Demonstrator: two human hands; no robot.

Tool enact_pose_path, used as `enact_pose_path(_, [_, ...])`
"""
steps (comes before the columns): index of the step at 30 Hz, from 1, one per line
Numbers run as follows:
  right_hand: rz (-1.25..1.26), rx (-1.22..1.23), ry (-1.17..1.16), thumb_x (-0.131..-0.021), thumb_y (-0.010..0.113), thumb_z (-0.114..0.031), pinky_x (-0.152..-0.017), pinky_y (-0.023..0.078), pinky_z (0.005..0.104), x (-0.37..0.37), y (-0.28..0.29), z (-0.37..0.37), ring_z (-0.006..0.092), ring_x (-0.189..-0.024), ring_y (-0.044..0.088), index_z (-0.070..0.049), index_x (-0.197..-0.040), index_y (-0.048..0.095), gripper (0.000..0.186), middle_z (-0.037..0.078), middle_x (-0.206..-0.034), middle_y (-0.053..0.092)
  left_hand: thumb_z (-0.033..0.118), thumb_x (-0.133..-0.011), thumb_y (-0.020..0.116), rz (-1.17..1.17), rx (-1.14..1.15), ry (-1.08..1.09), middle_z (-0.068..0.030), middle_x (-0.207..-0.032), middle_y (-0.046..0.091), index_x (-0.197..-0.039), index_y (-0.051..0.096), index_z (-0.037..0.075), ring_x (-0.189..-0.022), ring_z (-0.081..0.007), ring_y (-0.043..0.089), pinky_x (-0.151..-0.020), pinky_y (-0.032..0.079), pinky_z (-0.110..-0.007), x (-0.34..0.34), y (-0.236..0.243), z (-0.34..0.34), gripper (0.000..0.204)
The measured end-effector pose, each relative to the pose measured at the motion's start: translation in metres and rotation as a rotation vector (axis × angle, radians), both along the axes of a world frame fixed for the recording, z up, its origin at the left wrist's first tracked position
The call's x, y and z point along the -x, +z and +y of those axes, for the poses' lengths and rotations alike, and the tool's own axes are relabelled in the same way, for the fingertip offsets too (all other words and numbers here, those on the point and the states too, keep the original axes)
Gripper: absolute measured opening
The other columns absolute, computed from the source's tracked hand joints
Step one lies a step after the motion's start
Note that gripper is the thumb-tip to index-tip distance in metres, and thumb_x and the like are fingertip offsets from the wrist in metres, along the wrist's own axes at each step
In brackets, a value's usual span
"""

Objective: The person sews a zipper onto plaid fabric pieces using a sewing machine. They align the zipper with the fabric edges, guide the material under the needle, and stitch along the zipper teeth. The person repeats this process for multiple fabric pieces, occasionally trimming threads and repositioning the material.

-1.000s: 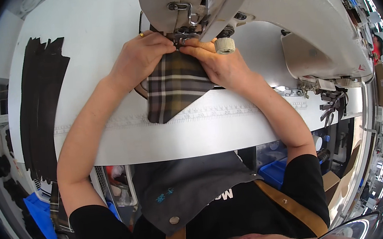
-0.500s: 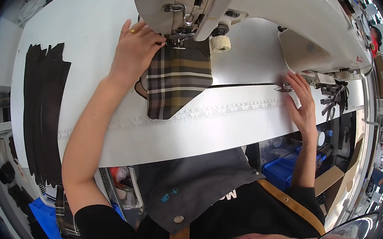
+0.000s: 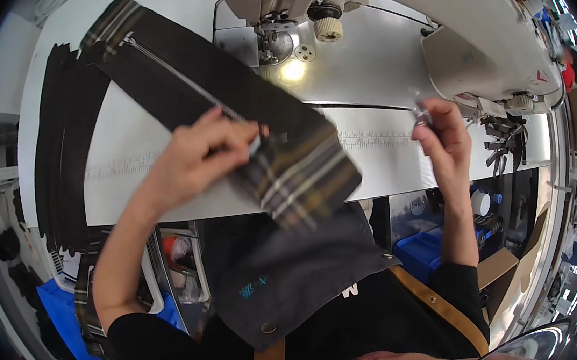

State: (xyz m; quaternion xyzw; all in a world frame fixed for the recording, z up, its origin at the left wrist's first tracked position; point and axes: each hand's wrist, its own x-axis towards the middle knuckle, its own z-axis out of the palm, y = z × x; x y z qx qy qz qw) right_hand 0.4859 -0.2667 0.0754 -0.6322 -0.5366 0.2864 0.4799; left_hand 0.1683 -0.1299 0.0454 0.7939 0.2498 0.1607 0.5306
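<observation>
My left hand [image 3: 195,160] is closed on a long dark fabric piece [image 3: 234,66] with plaid ends and a light zipper-like line running along it. The piece slants across the white table, from the upper left down toward my apron, and its near plaid end is blurred by motion. My right hand [image 3: 447,141] is raised at the right, its thumb and fingers pinched on small metal thread snips [image 3: 422,113], smeared by motion. Behind the fabric stands the sewing machine [image 3: 383,8]; its needle area [image 3: 277,40] has no cloth under it.
A stack of black strips [image 3: 63,147] lies at the table's left. Several dark ribbon ends [image 3: 506,143] hang at the right. Below the edge are a blue bin [image 3: 419,254] and a cardboard box [image 3: 498,270]. A printed ruler scale [image 3: 383,140] runs along the table.
My left hand has drawn the fabric out from under the machine, toward me, and it now lies stretched out diagonally. My right hand has picked up the snips from the table.
</observation>
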Motion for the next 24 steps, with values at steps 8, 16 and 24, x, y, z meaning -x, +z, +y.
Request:
enact_pose_path(8, [-0.937, -0.373, 0.527, -0.071, 0.071, -0.011, -0.054, 0.047, 0.0329, 0.068, 0.005, 0.051, 0.0192, -0.067, 0.060, -0.006, -0.092, 0.055, 0.027, 0.006, -0.075, 0.056, -0.001, -0.080, 0.060, -0.133, 0.224, 0.089, -0.0185, -0.111, 0.065, -0.082, 0.058, 0.007, -0.118, -0.0282, 0.055, -0.110, 0.005, -0.054, 0.019, -0.004, -0.062, 0.008])
enact_pose_path(16, [-1.002, -0.332, 0.387, -0.073, 0.069, -0.015, -0.053, 0.047, 0.0330, 0.061, -0.009, 0.061, 0.0200, -0.064, 0.059, -0.007, -0.089, 0.055, 0.022, 0.004, -0.074, 0.055, 0.003, -0.080, 0.061, -0.136, 0.251, 0.087, -0.0153, -0.108, 0.067, -0.080, 0.058, 0.010, -0.118, -0.0282, 0.055, -0.110, 0.007, -0.053, 0.020, -0.004, -0.062, 0.007])
enact_pose_path(24, [-0.943, -0.321, 0.375, -0.074, 0.071, -0.013, -0.056, 0.048, 0.0320, 0.037, -0.037, 0.067, 0.0224, -0.068, 0.061, -0.006, -0.095, 0.059, 0.025, 0.006, -0.082, 0.061, 0.010, -0.082, 0.065, -0.152, 0.174, 0.082, -0.0082, -0.109, 0.068, -0.088, 0.064, 0.008, -0.120, -0.0260, 0.053, -0.111, 0.010, -0.053, 0.021, -0.002, -0.061, 0.006])
